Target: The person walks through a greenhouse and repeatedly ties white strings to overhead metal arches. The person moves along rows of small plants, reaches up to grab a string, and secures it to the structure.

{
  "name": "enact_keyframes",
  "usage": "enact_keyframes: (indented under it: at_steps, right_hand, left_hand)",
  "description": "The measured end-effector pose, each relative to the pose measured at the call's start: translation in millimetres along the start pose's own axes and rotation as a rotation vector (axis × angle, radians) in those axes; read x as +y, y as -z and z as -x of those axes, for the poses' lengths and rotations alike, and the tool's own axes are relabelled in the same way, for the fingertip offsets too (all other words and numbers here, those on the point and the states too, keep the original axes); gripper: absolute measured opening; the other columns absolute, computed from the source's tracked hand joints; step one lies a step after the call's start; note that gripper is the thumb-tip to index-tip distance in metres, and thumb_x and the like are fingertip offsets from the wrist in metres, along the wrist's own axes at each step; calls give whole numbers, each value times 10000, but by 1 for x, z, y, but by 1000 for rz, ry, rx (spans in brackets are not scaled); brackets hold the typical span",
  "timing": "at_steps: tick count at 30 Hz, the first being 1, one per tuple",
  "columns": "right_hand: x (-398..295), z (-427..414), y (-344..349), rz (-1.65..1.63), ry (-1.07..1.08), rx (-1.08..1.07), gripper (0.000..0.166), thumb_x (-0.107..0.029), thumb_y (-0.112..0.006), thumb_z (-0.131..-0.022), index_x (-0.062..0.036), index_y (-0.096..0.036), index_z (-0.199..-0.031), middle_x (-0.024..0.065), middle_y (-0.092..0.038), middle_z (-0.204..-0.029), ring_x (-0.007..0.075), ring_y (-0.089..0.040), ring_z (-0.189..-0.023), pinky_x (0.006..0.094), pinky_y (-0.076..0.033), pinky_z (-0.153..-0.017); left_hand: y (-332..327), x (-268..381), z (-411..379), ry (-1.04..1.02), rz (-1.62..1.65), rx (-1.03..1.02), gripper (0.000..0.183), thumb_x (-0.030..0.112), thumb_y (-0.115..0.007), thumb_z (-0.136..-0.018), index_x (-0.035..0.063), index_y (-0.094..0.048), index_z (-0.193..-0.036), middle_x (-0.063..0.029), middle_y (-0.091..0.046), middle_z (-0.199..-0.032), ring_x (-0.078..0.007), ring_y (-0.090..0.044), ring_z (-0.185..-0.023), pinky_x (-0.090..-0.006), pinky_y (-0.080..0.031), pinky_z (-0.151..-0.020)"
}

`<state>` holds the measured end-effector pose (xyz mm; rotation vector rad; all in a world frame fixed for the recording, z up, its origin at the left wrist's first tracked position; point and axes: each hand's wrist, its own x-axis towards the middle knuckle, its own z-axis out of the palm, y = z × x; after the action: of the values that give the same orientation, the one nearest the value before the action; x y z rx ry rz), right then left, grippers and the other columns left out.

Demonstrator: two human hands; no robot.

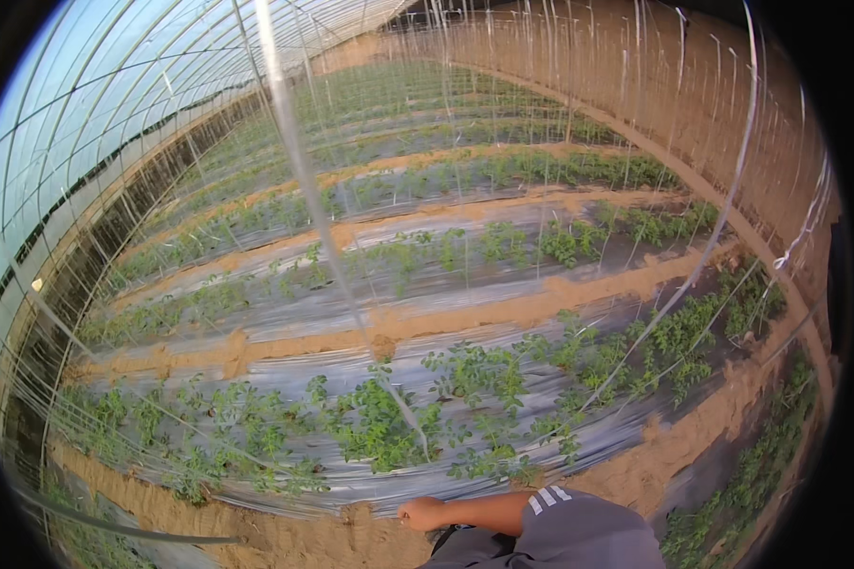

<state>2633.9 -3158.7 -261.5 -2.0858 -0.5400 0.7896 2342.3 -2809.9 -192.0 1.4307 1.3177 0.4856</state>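
My right hand (420,513) is at the bottom centre, its fingers curled, low over the near edge of the plastic mulch film (341,491). Whether it holds anything is hidden. The forearm comes in from the right, out of a grey sleeve with white stripes. My left hand is out of view. Just beyond the hand, bushy young plants (377,423), which look like tomato, grow through the film. A pale hanging strand (313,192) runs down among them, blurred at its lower end. Another strand (690,277) curves down on the right.
Bare soil paths (441,323) separate the film-covered rows. Many vertical strings hang farther back. An earthen wall (683,92) rises on the right; the curved greenhouse frame (78,92) arches on the left. A dark rod or line (128,526) crosses the lower left.
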Motion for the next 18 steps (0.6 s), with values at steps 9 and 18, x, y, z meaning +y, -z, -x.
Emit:
enact_keyframes:
  at_steps: [9,18]
  right_hand:
    - [233,230,43,418,-647,308,318,-274,-601,-828,-6,-759,-893,239,-715,-1016,427,-685,-916,492,-549,-792]
    - [70,480,346,-177,-496,2376,803,-391,-753,-847,65,-452,-1435,277,-483,-1463,374,-499,-1338,427,-396,-1102]
  left_hand:
    - [-180,67,-126,-396,-516,-633,333,270,-611,-912,30,-683,-1131,-134,-705,-1065,-290,-644,-920,-431,-521,-789]
    - [-261,148,-136,-494,-282,-636,195,205,-710,-833,25,-656,-885,-97,-595,-751,-232,-514,-662,-420,-482,-642]
